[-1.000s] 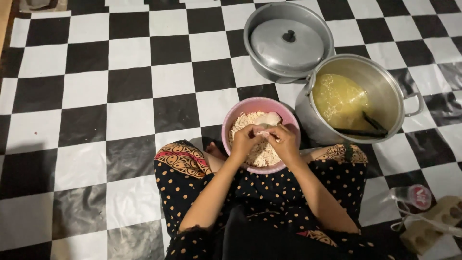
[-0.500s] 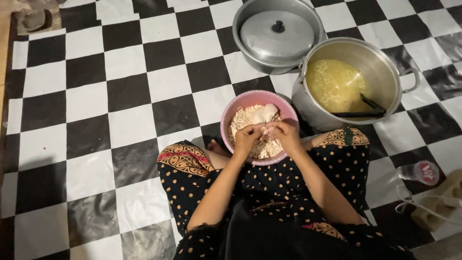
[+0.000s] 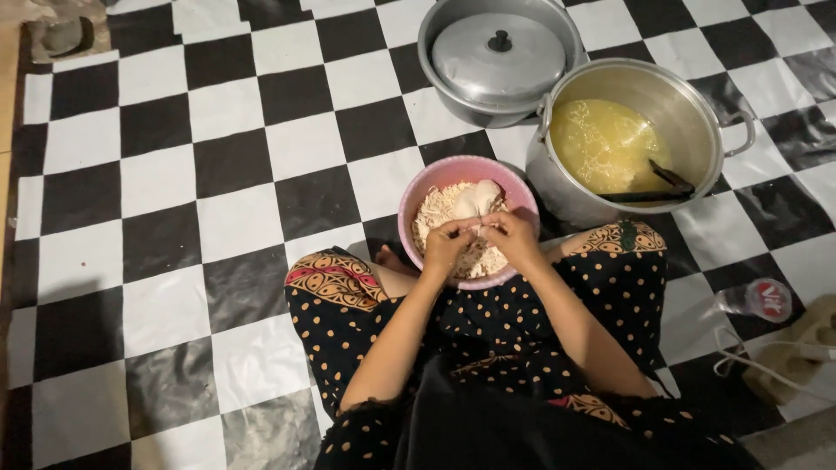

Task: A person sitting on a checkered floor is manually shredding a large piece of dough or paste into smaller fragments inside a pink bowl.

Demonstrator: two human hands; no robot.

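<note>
While both hands are held together over the pink bowl [image 3: 418, 196], a small pale shred of food [image 3: 477, 228] is pinched between the fingertips of the left hand [image 3: 447, 244] and the right hand [image 3: 514, 238], fingers curled closed upon it. Beneath them, the round, smooth-walled bowl is filled with pale, crumbly shreds and one smooth whitish lump [image 3: 478, 198]. Just beside it, a shiny metal pot [image 3: 697, 113] of yellow liquid is noted.
</note>
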